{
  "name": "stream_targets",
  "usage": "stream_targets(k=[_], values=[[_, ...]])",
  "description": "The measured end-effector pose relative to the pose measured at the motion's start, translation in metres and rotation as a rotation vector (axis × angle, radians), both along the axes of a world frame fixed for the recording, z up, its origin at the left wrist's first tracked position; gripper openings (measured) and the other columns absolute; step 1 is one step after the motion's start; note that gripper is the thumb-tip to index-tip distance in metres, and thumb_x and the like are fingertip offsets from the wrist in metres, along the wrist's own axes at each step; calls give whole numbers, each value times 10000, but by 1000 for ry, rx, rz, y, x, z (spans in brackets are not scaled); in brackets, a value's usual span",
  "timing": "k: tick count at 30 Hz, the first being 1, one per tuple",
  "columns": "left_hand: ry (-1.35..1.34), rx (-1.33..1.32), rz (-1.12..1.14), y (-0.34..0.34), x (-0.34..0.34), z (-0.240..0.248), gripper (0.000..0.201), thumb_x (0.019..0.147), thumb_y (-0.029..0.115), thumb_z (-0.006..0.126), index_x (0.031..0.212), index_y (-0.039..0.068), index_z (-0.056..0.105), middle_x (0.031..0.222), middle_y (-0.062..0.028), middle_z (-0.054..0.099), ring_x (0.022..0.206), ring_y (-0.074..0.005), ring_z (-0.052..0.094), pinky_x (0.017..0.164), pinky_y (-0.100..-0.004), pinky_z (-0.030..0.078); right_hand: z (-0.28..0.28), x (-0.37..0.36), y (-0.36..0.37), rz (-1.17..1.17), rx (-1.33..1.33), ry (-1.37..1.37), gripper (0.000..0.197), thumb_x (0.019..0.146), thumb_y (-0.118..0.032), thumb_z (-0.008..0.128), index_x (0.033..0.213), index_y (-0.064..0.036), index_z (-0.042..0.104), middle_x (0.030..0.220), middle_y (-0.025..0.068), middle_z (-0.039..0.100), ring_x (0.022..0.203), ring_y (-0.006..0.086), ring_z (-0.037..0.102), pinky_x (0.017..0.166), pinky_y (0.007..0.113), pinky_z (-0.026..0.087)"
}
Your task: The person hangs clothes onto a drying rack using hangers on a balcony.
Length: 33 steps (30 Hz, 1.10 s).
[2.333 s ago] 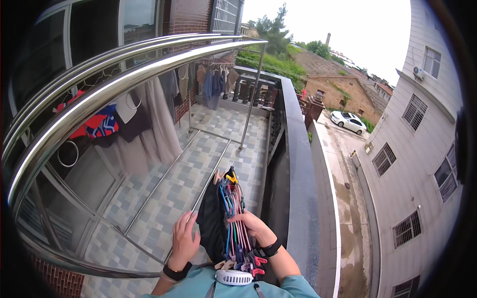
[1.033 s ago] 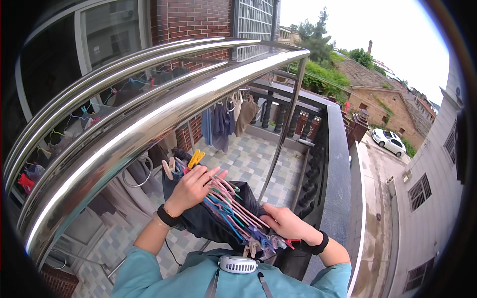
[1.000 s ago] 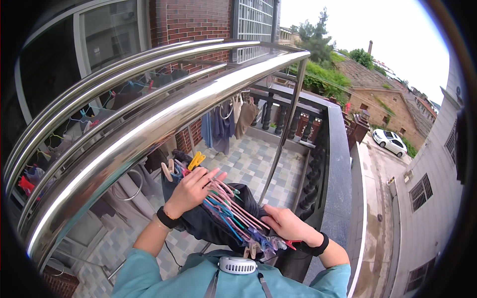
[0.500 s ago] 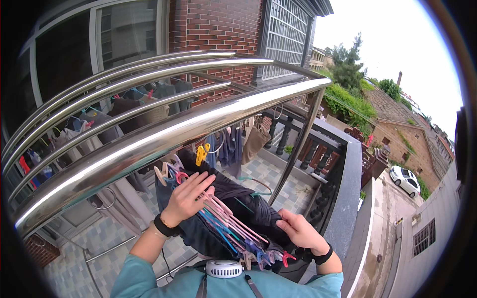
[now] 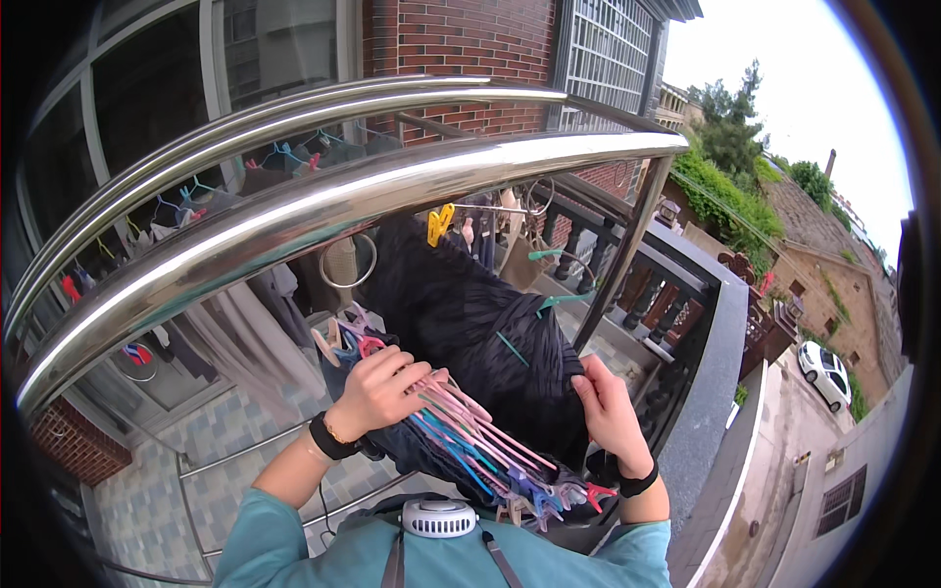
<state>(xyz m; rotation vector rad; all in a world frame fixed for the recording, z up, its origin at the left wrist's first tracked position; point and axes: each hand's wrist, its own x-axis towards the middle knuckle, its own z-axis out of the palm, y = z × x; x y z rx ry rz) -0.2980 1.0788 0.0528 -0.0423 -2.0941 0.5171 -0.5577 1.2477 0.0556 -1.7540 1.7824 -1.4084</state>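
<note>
My left hand (image 5: 380, 392) is closed round a bundle of thin plastic clothes hangers (image 5: 469, 428), pink, blue and white, with small clothes clips at both ends. Dark clothes (image 5: 412, 451) lie under the bundle, against my front. A black pleated garment (image 5: 461, 304) spreads beyond the hangers, up to the steel rail. Pinched between the thumb and fingers of my right hand (image 5: 610, 404) is the garment's right edge. A green hanger (image 5: 549, 302) pokes out of the black cloth. A yellow clip (image 5: 440, 224) sits at the garment's upper end, below the rail.
A thick steel railing (image 5: 392, 181) crosses in front of me. Behind it, several clothes (image 5: 235, 333) hang over the tiled balcony floor (image 5: 211, 441). A stone-topped balustrade (image 5: 711, 363) runs along the right, above a lane with a white car (image 5: 823, 374).
The black garment is now spread wider and lies further from the hangers. My left fingers, stretched flat before, have curled round the hangers. My right hand has shifted right and up with the cloth.
</note>
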Motion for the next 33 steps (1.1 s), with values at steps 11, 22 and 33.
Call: stream_targets(k=[11,22,33], values=[[17,80,138,1,27,15,316,595,120,688,901,44,696,752,-66,624,662,-227,608,631,-343,516,30,-85,-15,-49,-141,-175,127,964,-68,444,1006,23,523,878,-5,552,847,56,471,788,203,393],[-72,112,253,6,41,34,127,673,128,617,789,117,666,944,-43,665,890,-225,626,843,-398,517,44,-29,-16,-559,-495,642,312,827,18,545,1138,-8,526,1052,147,562,954,315,557,851,391,435],[-134,48,193,1,31,51,105,726,146,628,810,94,665,1088,-75,654,1009,-268,613,897,-416,499,15,40,-17,571,166,4,152,922,-127,548,930,22,577,842,117,556,779,248,564,724,314,446]])
